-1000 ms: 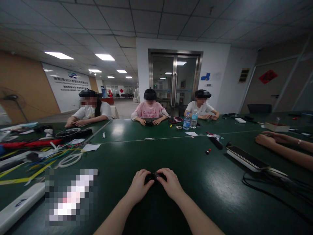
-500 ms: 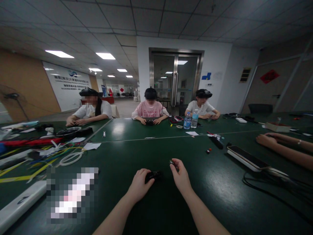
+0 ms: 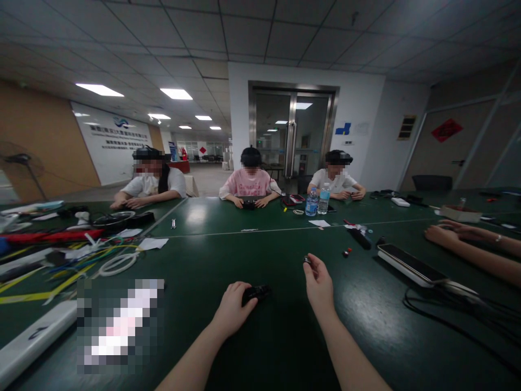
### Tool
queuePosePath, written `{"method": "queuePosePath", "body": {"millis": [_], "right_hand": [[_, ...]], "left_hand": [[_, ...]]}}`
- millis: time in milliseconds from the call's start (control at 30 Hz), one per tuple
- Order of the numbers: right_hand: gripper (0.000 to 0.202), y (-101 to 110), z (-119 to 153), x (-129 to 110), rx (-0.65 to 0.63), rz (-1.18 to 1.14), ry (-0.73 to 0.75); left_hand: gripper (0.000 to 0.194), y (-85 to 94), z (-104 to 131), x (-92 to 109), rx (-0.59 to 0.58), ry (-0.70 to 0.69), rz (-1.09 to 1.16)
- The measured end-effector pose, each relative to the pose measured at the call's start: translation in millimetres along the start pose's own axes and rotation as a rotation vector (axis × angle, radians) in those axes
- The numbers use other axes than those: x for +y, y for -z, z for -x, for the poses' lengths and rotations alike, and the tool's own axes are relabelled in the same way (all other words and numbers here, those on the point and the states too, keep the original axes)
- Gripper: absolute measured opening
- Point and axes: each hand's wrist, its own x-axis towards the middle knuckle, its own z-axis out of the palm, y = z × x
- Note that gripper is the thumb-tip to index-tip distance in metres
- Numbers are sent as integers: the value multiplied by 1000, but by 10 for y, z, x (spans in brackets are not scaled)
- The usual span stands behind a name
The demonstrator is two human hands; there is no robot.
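Note:
In the head view my left hand [image 3: 236, 307] is closed around the left end of a small black object [image 3: 260, 293] low over the green table. Its exact kind is too dark to make out. To the right and a little farther off, my right hand [image 3: 319, 279] is raised, pinching a tiny dark piece with a shiny spot [image 3: 306, 260] between thumb and fingertips. The two hands are well apart. Beyond my right hand, small red and black bits [image 3: 347, 252] lie on the tabletop [image 3: 228, 255].
On the left are a white power strip [image 3: 36, 336], a blurred-out bright device [image 3: 122, 323] and coiled cables [image 3: 118, 263]. At right a phone [image 3: 413, 260] lies on a white box, black cords beside it. Another person's hands [image 3: 443, 233] rest beyond. Water bottles [image 3: 323, 200] stand across; several people sit around.
My right hand has moved right and slightly away from me with the tiny dark piece, widening the gap between my hands. My left hand and the black object have barely moved.

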Motion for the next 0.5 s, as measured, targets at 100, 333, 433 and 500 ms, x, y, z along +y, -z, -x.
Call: {"method": "queuePosePath", "body": {"millis": [100, 333, 433, 500], "right_hand": [[42, -8, 18, -15, -18, 47, 39], [39, -54, 75, -8, -105, 180, 88], [38, -105, 145, -29, -210, 221, 75], [37, -156, 215, -59, -296, 240, 52]], "left_hand": [[42, 4, -2, 5, 0, 13, -2], [42, 5, -9, 13, 17, -36, -30], [41, -2, -14, 13, 32, -47, -52], [41, -11, -18, 8, 33, -48, -61]]}}
